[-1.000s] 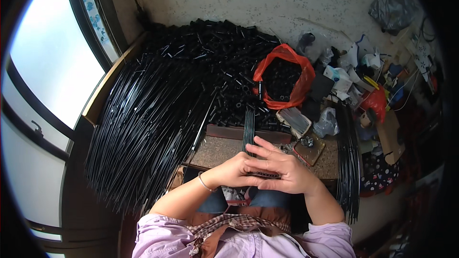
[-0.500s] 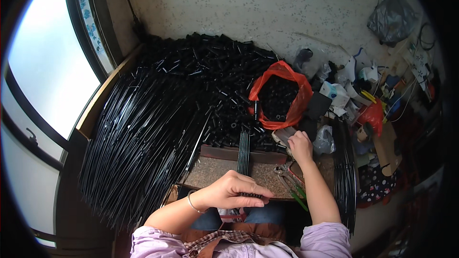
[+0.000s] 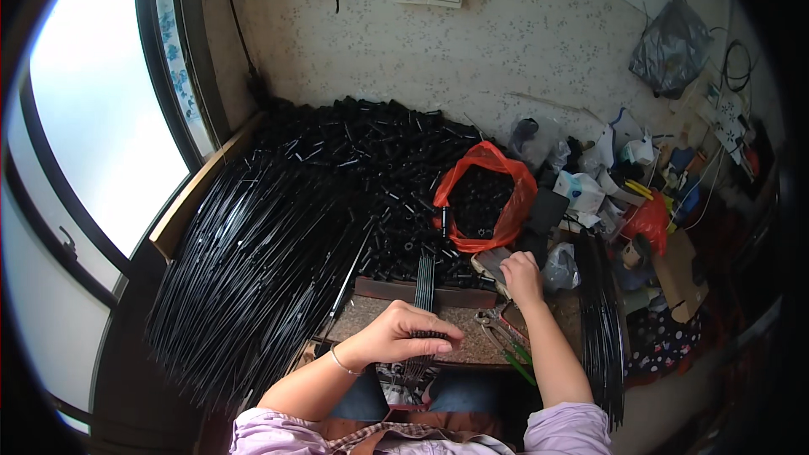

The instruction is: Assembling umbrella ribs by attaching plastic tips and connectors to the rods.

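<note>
My left hand (image 3: 404, 333), with a bangle at its wrist, is closed round a bundle of thin black rods (image 3: 425, 282) above the board's front edge. The bundle runs away from me over a dark reddish bar (image 3: 455, 293), toward heaped short black tubes (image 3: 379, 139). To the right, my right hand (image 3: 522, 278) rests its bent fingers at a small pale box (image 3: 490, 265). Its fingertips are partly hidden, so what they hold cannot be made out. Pliers with green handles (image 3: 514, 354) lie on the speckled board (image 3: 354, 318) near my right forearm.
A red plastic bag (image 3: 527, 202) holding black pieces stands behind my right hand. Long black rods (image 3: 244, 261) fan out at the left, and another bunch (image 3: 600, 329) lies at the right. Bags and boxes clutter the right side, including a cardboard box (image 3: 678, 278).
The view has tilted up, showing more wall. My left hand stays closed on the rods, whose near ends now show below it. My right hand remains at the small box.
</note>
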{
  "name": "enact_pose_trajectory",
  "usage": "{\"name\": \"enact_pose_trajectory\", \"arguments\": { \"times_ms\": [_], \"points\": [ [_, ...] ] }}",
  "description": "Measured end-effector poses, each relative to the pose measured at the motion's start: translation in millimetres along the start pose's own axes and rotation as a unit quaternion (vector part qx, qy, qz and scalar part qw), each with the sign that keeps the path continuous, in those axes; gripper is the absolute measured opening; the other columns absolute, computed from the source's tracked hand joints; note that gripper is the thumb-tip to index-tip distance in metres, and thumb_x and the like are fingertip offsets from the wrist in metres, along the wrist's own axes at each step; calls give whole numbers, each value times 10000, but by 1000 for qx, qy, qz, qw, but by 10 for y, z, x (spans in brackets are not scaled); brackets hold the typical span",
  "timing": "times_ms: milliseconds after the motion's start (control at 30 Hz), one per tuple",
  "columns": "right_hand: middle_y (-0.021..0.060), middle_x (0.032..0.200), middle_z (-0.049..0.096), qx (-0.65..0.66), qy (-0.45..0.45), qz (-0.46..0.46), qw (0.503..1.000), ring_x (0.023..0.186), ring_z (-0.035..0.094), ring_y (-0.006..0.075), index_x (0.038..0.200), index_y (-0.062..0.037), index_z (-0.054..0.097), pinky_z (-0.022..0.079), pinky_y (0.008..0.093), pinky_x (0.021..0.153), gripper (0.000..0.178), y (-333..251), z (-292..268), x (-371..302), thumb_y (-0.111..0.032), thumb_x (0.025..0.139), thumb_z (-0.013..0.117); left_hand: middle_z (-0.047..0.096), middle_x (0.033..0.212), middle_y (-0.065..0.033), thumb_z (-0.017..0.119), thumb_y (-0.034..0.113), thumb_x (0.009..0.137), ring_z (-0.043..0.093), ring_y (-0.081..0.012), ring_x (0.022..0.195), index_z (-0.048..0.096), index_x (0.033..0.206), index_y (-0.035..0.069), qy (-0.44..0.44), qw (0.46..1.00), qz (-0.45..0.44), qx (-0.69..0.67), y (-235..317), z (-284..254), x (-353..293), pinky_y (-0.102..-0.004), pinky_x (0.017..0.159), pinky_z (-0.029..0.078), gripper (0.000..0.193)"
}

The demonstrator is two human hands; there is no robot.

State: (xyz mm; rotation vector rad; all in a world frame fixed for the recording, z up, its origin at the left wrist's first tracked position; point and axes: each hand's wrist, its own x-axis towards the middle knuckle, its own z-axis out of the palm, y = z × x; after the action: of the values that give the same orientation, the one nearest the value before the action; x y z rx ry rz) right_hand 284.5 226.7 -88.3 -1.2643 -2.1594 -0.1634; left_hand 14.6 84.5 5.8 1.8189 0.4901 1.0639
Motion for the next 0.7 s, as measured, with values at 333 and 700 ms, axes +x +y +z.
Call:
{"name": "enact_pose_trajectory", "arguments": {
  "times_ms": [333,700],
  "points": [
    [68,754,540,188,68,-117,973,653,520,227,885,-35,651,441,307,570,258,-1682,-1321,-311,64,647,643,665,799,-106,648,84,791,658,-183,753,650,903,-17,54,996,11,73,11,19,16,-261,677,515,151],
    [65,757,531,166,70,-116,977,654,508,235,900,-28,648,437,319,576,302,-1761,-1373,-397,66,613,647,663,805,-105,662,113,782,652,-193,743,652,892,-6,44,996,34,73,30,101,-48,-273,668,511,163]
  ]
}}
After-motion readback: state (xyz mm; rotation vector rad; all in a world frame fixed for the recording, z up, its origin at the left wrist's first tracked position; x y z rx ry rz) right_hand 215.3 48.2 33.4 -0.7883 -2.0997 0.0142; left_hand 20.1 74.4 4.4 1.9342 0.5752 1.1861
